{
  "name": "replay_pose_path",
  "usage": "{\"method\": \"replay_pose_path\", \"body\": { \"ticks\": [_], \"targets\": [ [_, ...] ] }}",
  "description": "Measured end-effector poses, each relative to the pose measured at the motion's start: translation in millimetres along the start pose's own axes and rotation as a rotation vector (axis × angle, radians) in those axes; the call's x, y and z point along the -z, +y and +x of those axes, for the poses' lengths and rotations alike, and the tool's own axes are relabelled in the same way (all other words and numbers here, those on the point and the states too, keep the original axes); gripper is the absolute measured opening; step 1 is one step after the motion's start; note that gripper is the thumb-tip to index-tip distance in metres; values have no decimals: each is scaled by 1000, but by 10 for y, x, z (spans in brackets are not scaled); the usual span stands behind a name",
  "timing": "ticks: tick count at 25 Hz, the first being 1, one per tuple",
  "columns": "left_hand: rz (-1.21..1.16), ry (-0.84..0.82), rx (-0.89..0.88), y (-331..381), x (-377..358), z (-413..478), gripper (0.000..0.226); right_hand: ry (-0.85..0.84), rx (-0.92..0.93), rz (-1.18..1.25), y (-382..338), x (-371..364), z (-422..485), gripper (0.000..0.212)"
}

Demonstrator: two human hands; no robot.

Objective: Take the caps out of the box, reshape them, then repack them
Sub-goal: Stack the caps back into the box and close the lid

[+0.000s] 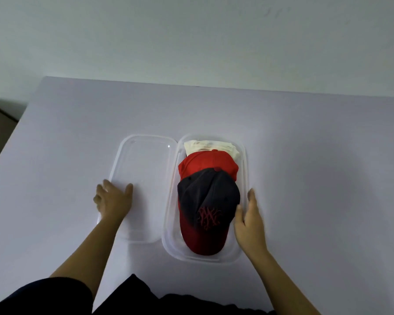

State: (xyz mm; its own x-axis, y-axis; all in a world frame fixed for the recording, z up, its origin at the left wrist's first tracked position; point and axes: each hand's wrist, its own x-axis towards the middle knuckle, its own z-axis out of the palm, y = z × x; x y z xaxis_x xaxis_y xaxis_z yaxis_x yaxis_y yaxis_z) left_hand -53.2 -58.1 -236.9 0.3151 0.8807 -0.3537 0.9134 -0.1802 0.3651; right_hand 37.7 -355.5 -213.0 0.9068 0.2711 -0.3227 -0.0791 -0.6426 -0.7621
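A clear plastic box (pixel 245 173) lies on the table with three caps stacked along it. Nearest me is a dark navy cap (pixel 208 196) with a red brim and red embroidered logo. Behind it sits a red cap (pixel 205 162), and at the far end a cream cap (pixel 210 146). The clear lid (pixel 143 160) lies flat just left of the box. My left hand (pixel 113 201) rests flat on the lid's near part, fingers spread. My right hand (pixel 248 217) is open against the box's right rim, thumb beside the navy cap.
The table (pixel 316 167) is a pale lavender surface that ends at a white wall behind. Its left edge runs diagonally at the far left, with dark floor beyond. My dark sleeves show at the bottom.
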Motion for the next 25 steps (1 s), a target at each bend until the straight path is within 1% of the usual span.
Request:
{"method": "replay_pose_path", "body": {
  "ticks": [1, 3, 5, 7, 10, 12, 13, 14, 16, 18, 19, 21, 23, 25],
  "targets": [
    [49, -36, 31, -76, -14, 26, 74, -15, -25, 38, -6, -18, -18, 57],
    [23, -34, 33, -113, -34, 79, 68, -3, -53, 38, -26, -44, -12, 58],
    [-129, -11, 83, -127, 49, 168, 56, 26, -60, 0, -55, -57, -26, 60],
    [-268, -19, 87, -182, 165, 252, 57, 39, -51, -25, -69, -49, -48, 61],
    [-265, -54, -15, -190, 374, 263, 68, 50, -40, -37, -80, -45, -51, 61],
    [-286, -114, -100, -129, 552, 202, 61, 37, -48, -22, -88, -48, -54, 60],
    [-338, -146, -131, -80, 664, 162, 57, 21, -53, 0, -93, -46, -63, 58],
    [-370, -137, -167, -11, 799, 105, 55, 6, -48, 26, -101, -42, -75, 57],
    [-367, -32, -267, 148, 1099, 23, 59, 19, -12, 74, -119, -8, -92, 55],
    [-355, 68, -354, 308, 1444, -75, 66, 116, 56, 92, -215, 78, -125, 55],
    [-409, 76, -364, 398, 1590, -142, 68, 153, 91, 103, -293, 124, -131, 54],
    [-564, 15, -369, 551, 1759, -334, 70, 156, 149, 191, -533, 214, -209, 52],
    [-676, -103, -402, 691, 1685, -595, 72, 37, 164, 384, -801, 286, -274, 54],
    [-750, -248, -397, 785, 1357, -806, 70, -98, 125, 573, -957, 316, -282, 65]
  ]
}}
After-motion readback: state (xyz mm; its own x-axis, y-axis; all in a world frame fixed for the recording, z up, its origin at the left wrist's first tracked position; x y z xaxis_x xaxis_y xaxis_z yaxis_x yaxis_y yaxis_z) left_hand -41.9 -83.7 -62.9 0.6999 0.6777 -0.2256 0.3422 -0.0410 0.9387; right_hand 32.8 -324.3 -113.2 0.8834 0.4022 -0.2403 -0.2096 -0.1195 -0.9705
